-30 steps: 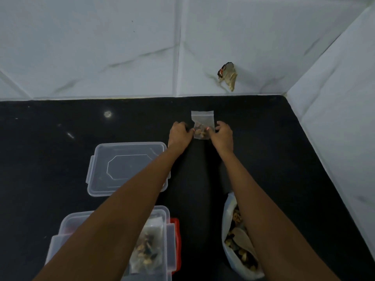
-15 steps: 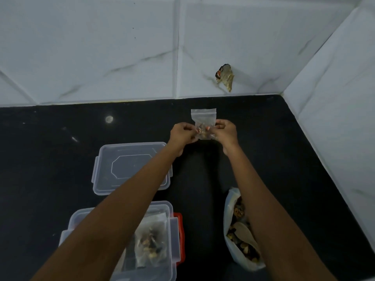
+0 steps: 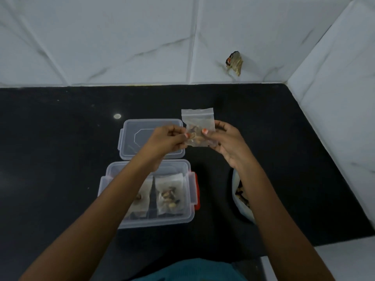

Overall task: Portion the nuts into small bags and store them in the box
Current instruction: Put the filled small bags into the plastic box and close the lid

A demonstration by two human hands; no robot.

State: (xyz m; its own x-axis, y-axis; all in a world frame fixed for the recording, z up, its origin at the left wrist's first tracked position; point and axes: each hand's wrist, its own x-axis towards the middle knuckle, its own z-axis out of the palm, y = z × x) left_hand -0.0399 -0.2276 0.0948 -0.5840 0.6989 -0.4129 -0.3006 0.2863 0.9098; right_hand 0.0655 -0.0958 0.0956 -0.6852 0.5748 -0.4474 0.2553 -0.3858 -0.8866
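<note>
Both hands, left hand (image 3: 169, 136) and right hand (image 3: 225, 138), pinch small bag (image 3: 199, 128) of nuts; light, floppy, slippery—hold by edges.

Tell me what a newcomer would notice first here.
The small bag of nuts stands out, pinched between the left hand and right hand above the black counter. Nearer the person, the open box holds filled bags, its lid lying just beyond.

We draw the small bag of nuts (image 3: 197, 126) back from beyond the lid (image 3: 142, 136). Our left hand (image 3: 168, 138) now overlaps the lid's right edge, and our right hand (image 3: 227, 142) is just right of it.
</note>
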